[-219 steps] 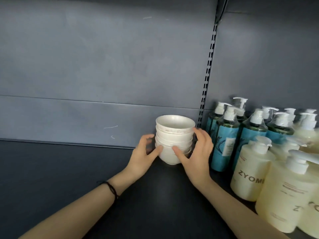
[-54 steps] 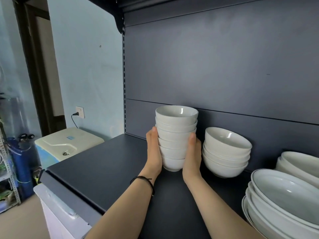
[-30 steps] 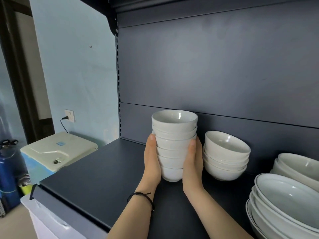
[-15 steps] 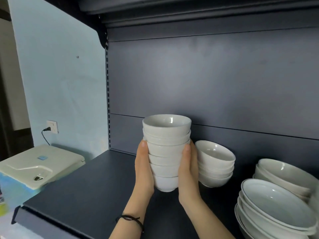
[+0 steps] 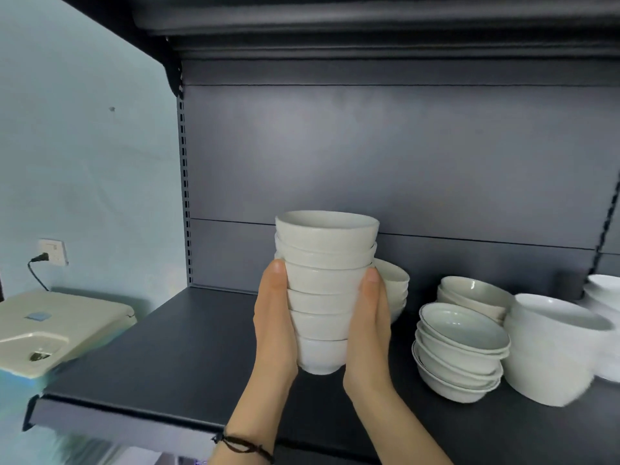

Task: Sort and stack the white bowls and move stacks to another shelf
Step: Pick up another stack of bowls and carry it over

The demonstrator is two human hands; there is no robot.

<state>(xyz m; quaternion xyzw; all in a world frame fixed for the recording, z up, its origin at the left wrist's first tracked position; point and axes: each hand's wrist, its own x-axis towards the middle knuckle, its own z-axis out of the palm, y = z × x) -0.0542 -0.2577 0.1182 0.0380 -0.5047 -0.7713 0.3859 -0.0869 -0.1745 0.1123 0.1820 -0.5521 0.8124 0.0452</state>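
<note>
A tall stack of several small white bowls [image 5: 323, 283] is lifted above the dark shelf [image 5: 188, 357]. My left hand [image 5: 273, 327] grips the stack's left side and my right hand [image 5: 369, 330] grips its right side, fingers upright along the bowls. Behind my right hand a second stack of white bowls [image 5: 394, 290] stands on the shelf, mostly hidden. To the right sit a stack of shallow white bowls [image 5: 459, 350], another low stack of bowls [image 5: 476, 293] behind it, and large deep white bowls [image 5: 553, 350].
Another dark shelf [image 5: 369, 35] hangs overhead. A pale blue wall with a socket [image 5: 53, 251] is at the left, with a cream appliance [image 5: 57, 327] below it. More white dishes [image 5: 604, 297] show at the far right edge.
The stack has risen off the shelf, held between both hands. The view has tilted up and shifted, so the overhead shelf and more bowl stacks at the right have come into sight.
</note>
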